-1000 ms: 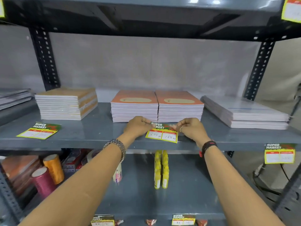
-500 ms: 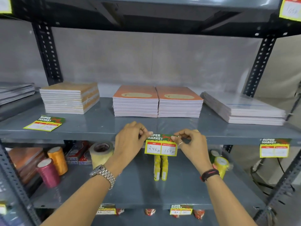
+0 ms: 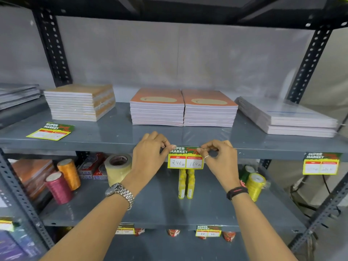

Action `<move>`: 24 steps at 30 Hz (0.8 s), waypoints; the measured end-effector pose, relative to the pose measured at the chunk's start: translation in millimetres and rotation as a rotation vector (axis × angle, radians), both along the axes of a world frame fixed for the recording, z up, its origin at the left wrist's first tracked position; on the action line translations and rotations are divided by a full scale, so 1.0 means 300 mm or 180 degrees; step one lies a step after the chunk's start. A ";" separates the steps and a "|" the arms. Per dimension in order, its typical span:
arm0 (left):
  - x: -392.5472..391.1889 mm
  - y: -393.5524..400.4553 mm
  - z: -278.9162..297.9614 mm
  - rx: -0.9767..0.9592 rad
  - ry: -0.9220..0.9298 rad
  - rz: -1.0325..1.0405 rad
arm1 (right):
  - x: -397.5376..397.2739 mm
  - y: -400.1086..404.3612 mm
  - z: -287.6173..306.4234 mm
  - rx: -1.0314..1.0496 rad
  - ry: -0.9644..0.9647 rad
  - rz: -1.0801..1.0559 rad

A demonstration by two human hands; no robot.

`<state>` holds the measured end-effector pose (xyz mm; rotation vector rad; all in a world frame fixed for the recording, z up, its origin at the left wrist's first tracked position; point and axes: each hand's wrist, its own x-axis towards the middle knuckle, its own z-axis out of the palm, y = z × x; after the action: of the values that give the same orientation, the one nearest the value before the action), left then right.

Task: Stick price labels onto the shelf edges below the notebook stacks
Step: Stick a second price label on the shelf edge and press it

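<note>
A yellow and green price label [image 3: 185, 158] marked 246 and 164 hangs against the front edge of the grey shelf [image 3: 263, 149], below two orange notebook stacks [image 3: 183, 108]. My left hand [image 3: 150, 153] pinches its top left corner. My right hand [image 3: 219, 157] pinches its top right corner. Another label [image 3: 50, 131] lies flat on the shelf in front of a tan notebook stack [image 3: 81, 101]. A third label [image 3: 321, 163] is stuck on the edge below a white wrapped stack [image 3: 286, 117].
The lower shelf holds a tape roll [image 3: 117, 167], thread spools [image 3: 64, 182], two yellow bottles [image 3: 185, 182] and yellow spools [image 3: 254, 183]. More labels [image 3: 208, 231] hang on its edge. Black perforated uprights [image 3: 308, 63] flank the bay.
Both hands have brought the label from the shelf top down over the front edge, where it now hangs upright against the lip. The view has dropped lower.
</note>
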<state>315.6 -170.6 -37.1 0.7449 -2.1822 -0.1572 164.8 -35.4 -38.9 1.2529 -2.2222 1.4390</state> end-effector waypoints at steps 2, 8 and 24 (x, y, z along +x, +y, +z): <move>0.001 -0.002 -0.003 -0.0034 -0.0013 0.0015 | 0.002 -0.002 0.004 0.0016 0.0016 -0.0012; 0.002 -0.004 -0.006 -0.0295 -0.0134 0.0086 | -0.004 -0.002 0.016 0.0209 0.0206 -0.0163; -0.056 -0.066 -0.030 -0.0665 -0.1257 -0.0454 | -0.042 -0.108 0.030 0.1780 0.1517 0.0323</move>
<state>299.0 -190.4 -46.1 0.5344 -2.5777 0.1581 152.2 -67.9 -29.7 1.6713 -2.2923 0.4502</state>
